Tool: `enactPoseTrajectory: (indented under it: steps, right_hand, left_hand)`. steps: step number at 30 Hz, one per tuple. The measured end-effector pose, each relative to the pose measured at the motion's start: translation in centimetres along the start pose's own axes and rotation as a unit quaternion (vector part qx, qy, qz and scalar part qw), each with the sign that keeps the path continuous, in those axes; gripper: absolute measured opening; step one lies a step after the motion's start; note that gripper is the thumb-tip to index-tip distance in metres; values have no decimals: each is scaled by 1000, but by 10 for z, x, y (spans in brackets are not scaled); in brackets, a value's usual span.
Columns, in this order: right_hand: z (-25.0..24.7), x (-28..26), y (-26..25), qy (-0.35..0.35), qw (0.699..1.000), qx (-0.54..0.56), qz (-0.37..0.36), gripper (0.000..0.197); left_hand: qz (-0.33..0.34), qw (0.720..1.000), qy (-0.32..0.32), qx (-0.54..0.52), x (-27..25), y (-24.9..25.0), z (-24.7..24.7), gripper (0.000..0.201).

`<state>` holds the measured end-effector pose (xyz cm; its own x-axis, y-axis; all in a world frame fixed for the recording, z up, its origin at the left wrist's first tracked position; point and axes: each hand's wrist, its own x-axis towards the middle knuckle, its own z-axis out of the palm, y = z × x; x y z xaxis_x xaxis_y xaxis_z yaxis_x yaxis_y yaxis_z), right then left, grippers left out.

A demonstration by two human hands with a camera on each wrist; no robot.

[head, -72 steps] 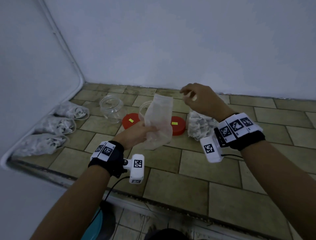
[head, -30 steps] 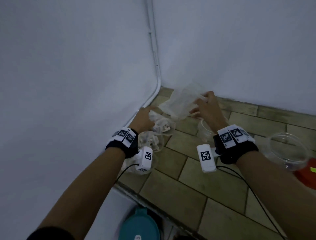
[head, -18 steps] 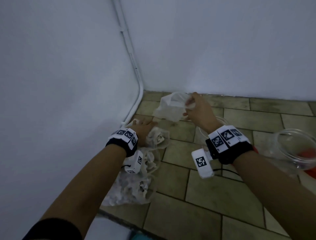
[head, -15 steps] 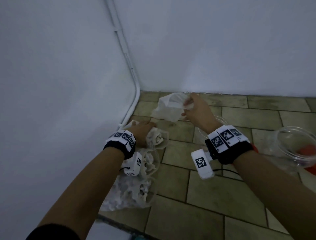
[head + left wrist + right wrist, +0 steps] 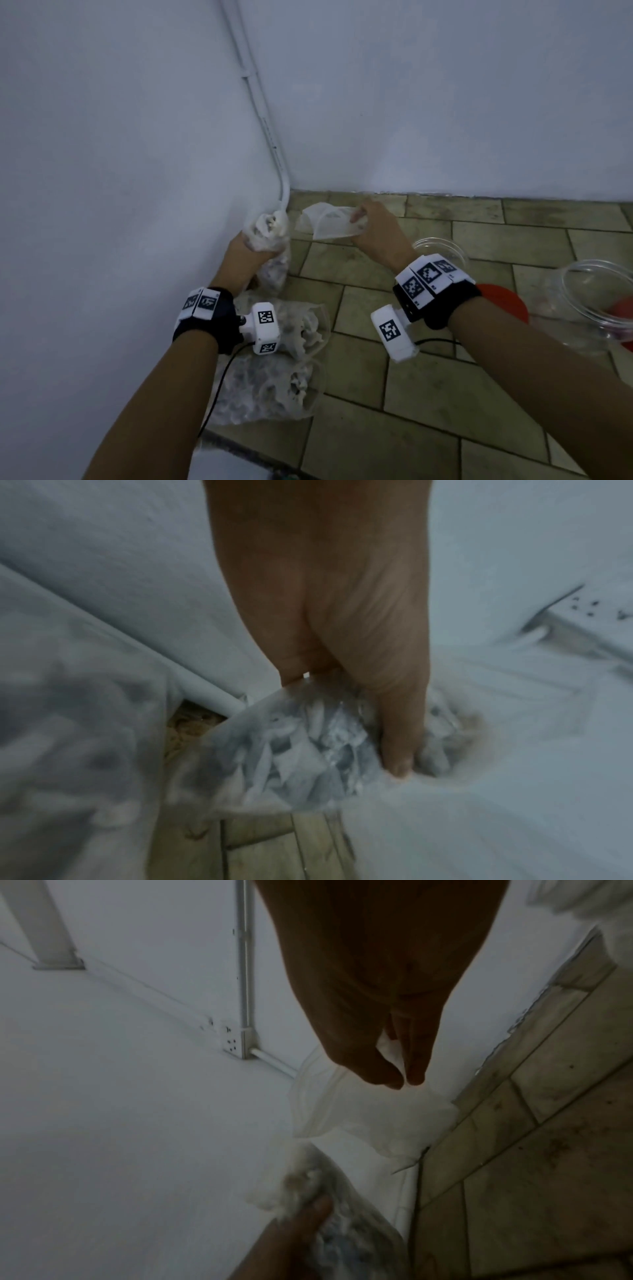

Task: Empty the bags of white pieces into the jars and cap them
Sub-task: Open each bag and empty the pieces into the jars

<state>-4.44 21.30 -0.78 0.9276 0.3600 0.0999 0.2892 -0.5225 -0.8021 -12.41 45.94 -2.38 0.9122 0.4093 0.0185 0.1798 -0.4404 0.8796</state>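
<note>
My left hand point(image 5: 251, 251) grips a clear bag full of white pieces point(image 5: 269, 236) near the wall corner, lifted off the tiles; the left wrist view shows the thumb pressed into that bag point(image 5: 308, 750). My right hand point(image 5: 368, 222) pinches an empty clear bag point(image 5: 325, 224) a little to the right, its limp film hanging below the fingers point(image 5: 363, 1118). Two more full bags point(image 5: 301, 329) point(image 5: 270, 387) lie on the tiled ledge by the left wall. Two open clear jars point(image 5: 442, 248) point(image 5: 599, 301) stand to the right, with a red lid point(image 5: 503, 305) between them.
White walls close in on the left and at the back, with a white pipe point(image 5: 263, 123) running down the corner. The tiled ledge point(image 5: 411, 394) ends at a front edge near my left forearm. A second red lid point(image 5: 623, 308) shows through the right jar.
My left hand has closed round the far full bag and raised it up against the corner. The right hand has carried the empty bag lower and slightly right.
</note>
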Motion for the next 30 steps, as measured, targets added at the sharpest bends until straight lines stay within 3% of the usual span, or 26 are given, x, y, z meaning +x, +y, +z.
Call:
enactPoseTrajectory:
  steps: [4,7,9,11,15,19,21,25,27,30]
  right_hand:
    - [31,-3,-9,-77,994,-68,-29,25]
    - [51,-5,-11,-152,981,-98,-75,29]
    - [60,-5,-13,-190,970,-117,-99,30]
    - [66,-5,-15,-215,958,-158,-105,41]
    - [71,-6,-10,-243,922,-289,-83,64]
    - [62,-15,-7,-202,945,-239,-94,67]
    - [50,-22,-11,-154,960,-201,-119,71]
    - [5,-42,-29,-47,991,-20,-127,55]
    - [-20,-55,-39,-2,988,61,-141,51]
    - [-51,-77,-47,28,969,134,-204,44]
  left_hand:
    - [10,995,83,-50,-14,3,-21,36]
    - [20,991,105,-75,-24,14,-31,12]
    - [31,989,124,-70,-32,19,-37,11]
    - [45,986,144,-70,-41,23,-42,26]
    - [47,989,125,-64,-58,38,-46,18]
    - [37,993,106,-45,-59,42,-40,20]
    - [38,994,95,-42,-60,43,-33,33]
    - [71,996,47,-34,-66,57,-11,55]
    - [93,995,9,-24,-67,70,1,76]
    - [119,992,-38,18,-70,86,22,73]
